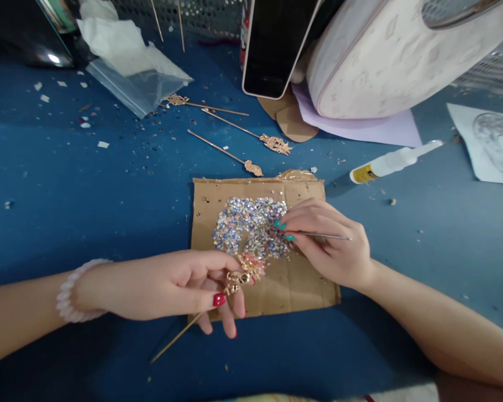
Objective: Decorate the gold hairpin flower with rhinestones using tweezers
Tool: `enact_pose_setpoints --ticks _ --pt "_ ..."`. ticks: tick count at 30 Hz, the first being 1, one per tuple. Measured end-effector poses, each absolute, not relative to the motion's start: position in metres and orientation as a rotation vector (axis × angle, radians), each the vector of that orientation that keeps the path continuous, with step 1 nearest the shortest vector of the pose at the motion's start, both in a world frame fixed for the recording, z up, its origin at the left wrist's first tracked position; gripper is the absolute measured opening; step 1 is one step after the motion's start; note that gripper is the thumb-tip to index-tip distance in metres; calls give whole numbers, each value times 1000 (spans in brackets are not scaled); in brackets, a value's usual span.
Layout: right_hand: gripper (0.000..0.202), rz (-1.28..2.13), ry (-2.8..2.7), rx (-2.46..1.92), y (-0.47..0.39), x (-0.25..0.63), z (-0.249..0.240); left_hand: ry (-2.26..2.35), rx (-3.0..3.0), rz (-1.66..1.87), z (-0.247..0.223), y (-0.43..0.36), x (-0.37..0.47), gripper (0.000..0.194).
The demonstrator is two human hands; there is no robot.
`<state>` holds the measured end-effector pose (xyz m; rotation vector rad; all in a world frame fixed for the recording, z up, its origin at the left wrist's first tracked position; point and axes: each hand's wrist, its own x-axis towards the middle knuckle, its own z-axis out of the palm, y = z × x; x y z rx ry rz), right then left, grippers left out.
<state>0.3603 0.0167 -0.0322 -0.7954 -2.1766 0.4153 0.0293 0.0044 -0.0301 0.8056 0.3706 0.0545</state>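
My left hand [180, 285] is closed on a gold hairpin [238, 277], whose ornate head carries pink pieces and whose long pin points down to the left. In my right hand [335, 240] a thin metal tool [318, 235] is pinched, its tip hidden near the fingertips. Those fingertips are at the right side of a spread of small shiny rhinestones [251, 220], mostly silver and blue. The rhinestones lie on a piece of cardboard [302, 290] beneath both hands.
Beyond the cardboard lie gold hairpins [254, 167]. A white glue bottle [381, 166] rests at the right, near a printed paper [490, 142]. A phone [276, 50], a white bag [369, 67] and a plastic bag [129, 78] line the back. Scraps dot the blue table [88, 206].
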Motion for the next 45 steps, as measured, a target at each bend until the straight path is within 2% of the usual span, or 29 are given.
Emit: enact_pose_setpoints --ticks 7,23,28,36,45 --pt "19 403 -2184 -776 16 362 -33 406 792 40 -24 7 27 18" --pt "32 422 -2152 -806 19 361 -31 410 796 57 -28 5 23 22" --pt "25 407 -2168 -841 20 360 -31 414 792 62 -29 5 26 27" --pt "28 394 -2157 -821 21 358 -32 440 804 49 -23 6 28 32" --pt "25 380 -2175 -807 22 357 -30 435 833 26 -22 8 28 27"
